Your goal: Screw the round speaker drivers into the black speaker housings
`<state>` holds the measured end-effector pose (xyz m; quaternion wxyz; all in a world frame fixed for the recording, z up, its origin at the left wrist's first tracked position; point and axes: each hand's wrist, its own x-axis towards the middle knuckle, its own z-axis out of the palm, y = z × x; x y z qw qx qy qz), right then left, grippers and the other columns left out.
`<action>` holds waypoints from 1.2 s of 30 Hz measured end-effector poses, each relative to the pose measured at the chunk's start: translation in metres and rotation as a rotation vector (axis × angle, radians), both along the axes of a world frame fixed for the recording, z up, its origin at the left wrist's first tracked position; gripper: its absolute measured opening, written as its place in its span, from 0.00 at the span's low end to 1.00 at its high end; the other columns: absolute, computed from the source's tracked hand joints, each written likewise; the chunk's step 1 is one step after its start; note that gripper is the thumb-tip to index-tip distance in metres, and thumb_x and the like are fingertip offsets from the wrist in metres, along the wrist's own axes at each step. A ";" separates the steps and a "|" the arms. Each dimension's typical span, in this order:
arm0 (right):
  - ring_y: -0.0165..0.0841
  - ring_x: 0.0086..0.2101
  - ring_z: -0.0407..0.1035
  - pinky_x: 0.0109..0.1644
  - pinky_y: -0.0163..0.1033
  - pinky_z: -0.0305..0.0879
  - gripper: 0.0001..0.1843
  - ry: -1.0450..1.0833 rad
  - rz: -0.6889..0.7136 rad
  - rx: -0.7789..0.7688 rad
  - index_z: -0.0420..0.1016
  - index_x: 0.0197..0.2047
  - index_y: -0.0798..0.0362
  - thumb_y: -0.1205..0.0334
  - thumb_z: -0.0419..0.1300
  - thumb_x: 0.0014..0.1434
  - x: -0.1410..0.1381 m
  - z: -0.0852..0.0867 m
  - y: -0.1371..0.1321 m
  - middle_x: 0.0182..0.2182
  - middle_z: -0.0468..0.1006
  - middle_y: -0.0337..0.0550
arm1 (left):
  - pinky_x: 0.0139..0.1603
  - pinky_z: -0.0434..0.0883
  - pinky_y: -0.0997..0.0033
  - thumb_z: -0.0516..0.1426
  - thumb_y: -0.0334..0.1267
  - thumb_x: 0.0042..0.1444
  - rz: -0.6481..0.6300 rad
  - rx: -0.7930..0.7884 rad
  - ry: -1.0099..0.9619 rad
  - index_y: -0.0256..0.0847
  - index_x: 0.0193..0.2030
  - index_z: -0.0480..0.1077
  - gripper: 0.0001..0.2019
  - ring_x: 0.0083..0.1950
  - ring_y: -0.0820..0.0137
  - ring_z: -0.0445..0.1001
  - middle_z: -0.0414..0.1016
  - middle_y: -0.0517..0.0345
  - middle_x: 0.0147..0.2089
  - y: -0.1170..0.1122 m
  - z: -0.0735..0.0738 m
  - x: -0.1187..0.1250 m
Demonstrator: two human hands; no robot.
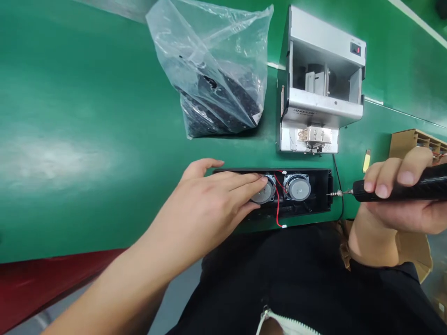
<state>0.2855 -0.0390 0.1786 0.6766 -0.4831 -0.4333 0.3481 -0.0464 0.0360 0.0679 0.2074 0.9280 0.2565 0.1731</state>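
Note:
A long black speaker housing [319, 179] lies on the green table near its front edge, with two round grey speaker drivers [298, 187] and red wires [278, 204] inside. My left hand [213, 197] lies flat over the housing's left part, fingers stretched out, fingertips on the left driver. My right hand [401, 195] is closed round a black electric screwdriver [401, 188]. Its bit holds a small screw [335, 193] just off the housing's right end.
A silver screw feeder machine [323, 83] stands behind the housing. A clear plastic bag [216, 70] with dark parts sits to its left. A cardboard divider box [417, 142] and a small yellow item [366, 161] are at the right.

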 end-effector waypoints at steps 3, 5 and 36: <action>0.32 0.17 0.71 0.22 0.43 0.79 0.20 -0.002 -0.028 -0.008 0.93 0.59 0.29 0.34 0.76 0.70 -0.006 0.003 0.002 0.27 0.84 0.29 | 0.69 0.74 0.35 0.54 0.43 0.86 0.010 -0.021 0.002 0.47 0.69 0.85 0.19 0.57 0.47 0.94 0.95 0.47 0.62 0.001 -0.001 -0.001; 0.31 0.17 0.71 0.22 0.42 0.79 0.19 -0.011 -0.063 -0.006 0.93 0.58 0.30 0.32 0.75 0.70 -0.013 0.006 0.003 0.26 0.82 0.29 | 0.68 0.75 0.35 0.55 0.43 0.85 0.013 -0.029 0.015 0.48 0.68 0.85 0.18 0.57 0.47 0.94 0.95 0.47 0.61 0.003 -0.001 -0.001; 0.29 0.19 0.72 0.25 0.40 0.81 0.15 -0.105 -0.113 -0.063 0.94 0.53 0.29 0.35 0.76 0.70 -0.019 0.010 -0.002 0.26 0.84 0.25 | 0.73 0.79 0.34 0.54 0.40 0.78 -0.095 -0.106 0.168 0.47 0.57 0.84 0.16 0.48 0.49 0.93 0.95 0.48 0.55 0.017 0.025 0.012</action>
